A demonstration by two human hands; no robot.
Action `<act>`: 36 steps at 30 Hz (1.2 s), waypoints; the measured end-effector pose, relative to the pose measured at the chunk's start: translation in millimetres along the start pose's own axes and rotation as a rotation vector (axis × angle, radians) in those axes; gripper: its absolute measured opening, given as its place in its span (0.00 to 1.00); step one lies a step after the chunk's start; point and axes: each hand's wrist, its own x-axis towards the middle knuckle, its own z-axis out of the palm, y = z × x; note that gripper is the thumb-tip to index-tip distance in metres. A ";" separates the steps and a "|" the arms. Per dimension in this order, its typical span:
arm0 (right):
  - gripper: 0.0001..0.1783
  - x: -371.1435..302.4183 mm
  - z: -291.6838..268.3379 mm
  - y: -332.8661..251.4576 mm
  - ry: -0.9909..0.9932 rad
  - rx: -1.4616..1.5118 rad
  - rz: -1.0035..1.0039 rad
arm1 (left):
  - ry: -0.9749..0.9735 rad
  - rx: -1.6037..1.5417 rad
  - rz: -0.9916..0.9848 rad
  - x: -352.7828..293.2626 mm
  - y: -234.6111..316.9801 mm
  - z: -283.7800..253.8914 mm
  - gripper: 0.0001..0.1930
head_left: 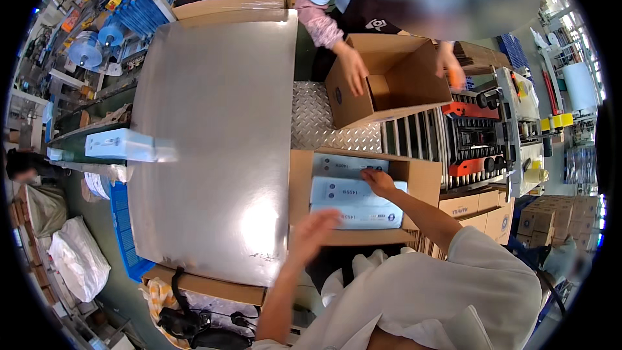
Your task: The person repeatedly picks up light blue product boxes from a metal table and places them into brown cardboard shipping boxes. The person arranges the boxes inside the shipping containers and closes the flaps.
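Observation:
An opened cardboard box [429, 185] stands before me, with light-blue packs [329, 189] lying in rows inside. My right hand [381, 183] reaches in from the right, its bent fingers closed at the upper edge of the middle pack. Over the box's near left corner hovers my left hand [316, 230], slightly blurred, fingers stretched out and holding nothing. To the left, another light-blue pack [120, 144], smeared at its right end, lies at the edge of the metal table [214, 110].
Across from me a person's hands [353, 68] are at an empty cardboard box [353, 107] on the roller conveyor [414, 133]. A red-and-black machine [476, 133] stands right of it. Flattened cartons [476, 210] lie at my right, a blue crate [126, 233] beyond the table's left edge.

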 end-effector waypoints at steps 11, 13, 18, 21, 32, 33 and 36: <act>0.31 -43.1 4.4 -61.3 -0.247 -0.452 -0.198 | 1.012 1.456 -0.390 83.2 170.2 -394.5 0.28; 0.21 -20.1 -7.8 -63.5 -0.164 -0.235 -0.340 | 0.993 1.448 -0.337 93.1 145.7 -398.3 0.28; 0.17 28.0 -46.4 -203.2 0.198 0.181 -0.423 | 0.946 1.560 0.173 85.8 67.1 -246.5 0.25; 0.38 70.3 -38.2 -305.3 0.285 -0.072 -0.649 | 0.725 0.764 0.410 35.3 15.4 -113.8 0.23; 0.56 64.7 -80.3 -362.3 -0.154 0.030 -0.955 | -0.040 1.202 0.435 65.8 -86.2 40.9 0.18; 0.57 30.9 -112.9 -341.3 -0.109 0.017 -0.982 | -0.011 1.253 0.449 74.7 -93.8 41.8 0.19; 0.36 -25.5 -143.1 -220.5 0.230 0.321 -1.399 | -0.016 1.384 0.426 83.4 -115.3 45.4 0.21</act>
